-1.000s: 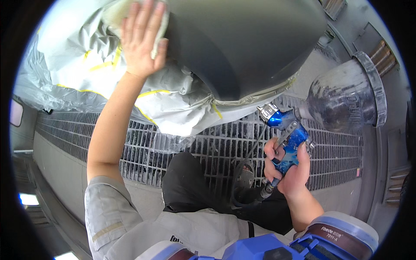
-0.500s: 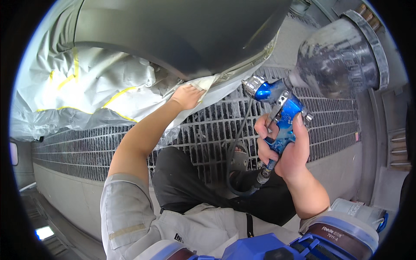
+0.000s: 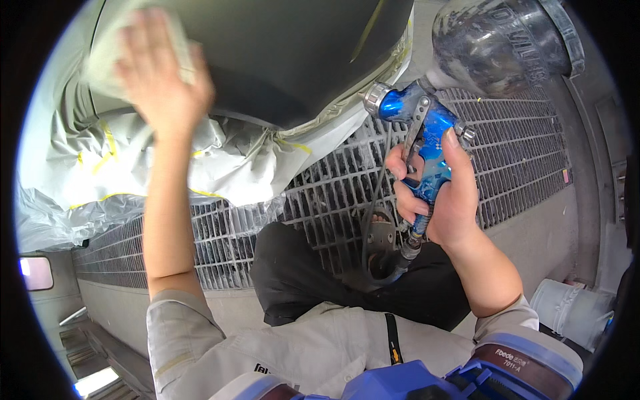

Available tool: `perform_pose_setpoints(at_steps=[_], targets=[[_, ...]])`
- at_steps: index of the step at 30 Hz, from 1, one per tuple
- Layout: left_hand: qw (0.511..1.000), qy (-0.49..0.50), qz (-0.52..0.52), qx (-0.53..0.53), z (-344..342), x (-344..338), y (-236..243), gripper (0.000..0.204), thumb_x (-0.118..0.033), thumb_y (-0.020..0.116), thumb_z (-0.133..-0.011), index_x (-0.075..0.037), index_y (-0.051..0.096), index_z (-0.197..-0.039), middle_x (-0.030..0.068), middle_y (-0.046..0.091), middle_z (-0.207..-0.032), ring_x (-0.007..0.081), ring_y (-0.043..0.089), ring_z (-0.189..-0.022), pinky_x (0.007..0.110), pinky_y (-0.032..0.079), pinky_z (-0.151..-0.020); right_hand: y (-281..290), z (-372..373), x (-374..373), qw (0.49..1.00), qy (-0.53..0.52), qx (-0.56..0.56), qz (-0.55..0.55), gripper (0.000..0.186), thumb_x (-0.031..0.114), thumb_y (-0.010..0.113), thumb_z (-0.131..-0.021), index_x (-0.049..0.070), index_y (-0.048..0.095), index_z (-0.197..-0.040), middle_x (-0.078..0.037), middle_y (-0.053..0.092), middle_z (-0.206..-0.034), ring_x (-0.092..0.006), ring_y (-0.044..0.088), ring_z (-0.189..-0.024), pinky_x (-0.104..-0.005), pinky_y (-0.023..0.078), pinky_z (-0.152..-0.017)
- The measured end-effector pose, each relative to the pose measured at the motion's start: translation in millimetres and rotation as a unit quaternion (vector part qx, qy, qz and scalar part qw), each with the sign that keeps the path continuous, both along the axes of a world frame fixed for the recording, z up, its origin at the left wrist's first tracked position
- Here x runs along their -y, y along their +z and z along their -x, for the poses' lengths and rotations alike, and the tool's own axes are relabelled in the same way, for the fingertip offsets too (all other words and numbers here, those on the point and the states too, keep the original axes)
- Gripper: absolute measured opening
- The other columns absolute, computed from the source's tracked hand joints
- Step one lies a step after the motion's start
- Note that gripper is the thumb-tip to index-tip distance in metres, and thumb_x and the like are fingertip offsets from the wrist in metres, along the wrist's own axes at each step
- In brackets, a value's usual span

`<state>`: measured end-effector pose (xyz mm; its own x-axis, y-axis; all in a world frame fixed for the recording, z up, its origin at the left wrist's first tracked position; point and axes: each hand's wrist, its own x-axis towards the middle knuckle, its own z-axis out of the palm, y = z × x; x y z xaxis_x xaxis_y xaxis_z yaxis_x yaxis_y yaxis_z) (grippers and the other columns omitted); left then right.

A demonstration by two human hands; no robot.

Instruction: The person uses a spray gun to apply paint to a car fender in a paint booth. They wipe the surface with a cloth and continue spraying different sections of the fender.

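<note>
My left hand [image 3: 163, 87], blurred by motion, lies flat with fingers stretched over a pale cream cloth [image 3: 103, 70]. The cloth is against a dark grey, curved vehicle panel [image 3: 287, 60], at its left part. In my right hand [image 3: 448, 190] is a blue spray gun [image 3: 430, 143], gripped round its handle, fingers by the silver trigger. Its nozzle points left toward the panel, a short way apart from it. A large, paint-smeared cup [image 3: 497, 47] tilts out to the upper right of the gun. A hose joins the handle's lower end.
White masking sheet [image 3: 247, 163] with yellow tape hangs below the panel, and clear plastic film [image 3: 60, 213] trails at left. Beneath is a metal floor grating [image 3: 327, 180]. A translucent bucket [image 3: 567, 310] stands at lower right. My respirator [image 3: 407, 383] fills the bottom edge.
My left hand has gone from the panel's lower edge up and left onto its face, taking the cloth along. The spray gun sits slightly higher and further left in view.
</note>
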<state>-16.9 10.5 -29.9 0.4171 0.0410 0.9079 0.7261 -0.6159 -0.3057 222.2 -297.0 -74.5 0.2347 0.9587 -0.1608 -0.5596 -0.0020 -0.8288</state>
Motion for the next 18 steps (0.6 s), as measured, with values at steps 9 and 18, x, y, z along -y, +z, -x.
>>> perform_pose_setpoints(at_steps=[9,18], targets=[[0.787,0.056,0.270,-0.552,-52.1,46.2,-199.2,0.080,-0.036,0.054,-0.095,-0.007,0.038,-0.168,0.0059,0.043,-0.170,0.0164,0.032,-0.161,0.039,0.015,-0.134,-7.7,3.2,0.3,1.000,-0.008,-0.012,-0.021,0.056,0.058,0.047,-0.110,0.004,0.059,-0.116,-0.007,0.060,-0.092,-0.0096,0.041,-0.047,-0.0271,0.037,-0.043],[0.988,0.097,0.006,-0.123,-41.8,18.5,52.0,0.075,-0.030,0.061,-0.096,-0.009,0.039,-0.166,0.0198,0.053,-0.157,0.0392,0.051,-0.141,0.053,0.035,-0.119,-1.5,-12.5,-6.7,0.998,-0.033,-0.031,-0.036,0.055,0.058,0.048,-0.110,0.004,0.059,-0.117,-0.007,0.060,-0.092,-0.0089,0.040,-0.047,-0.0273,0.036,-0.043]])
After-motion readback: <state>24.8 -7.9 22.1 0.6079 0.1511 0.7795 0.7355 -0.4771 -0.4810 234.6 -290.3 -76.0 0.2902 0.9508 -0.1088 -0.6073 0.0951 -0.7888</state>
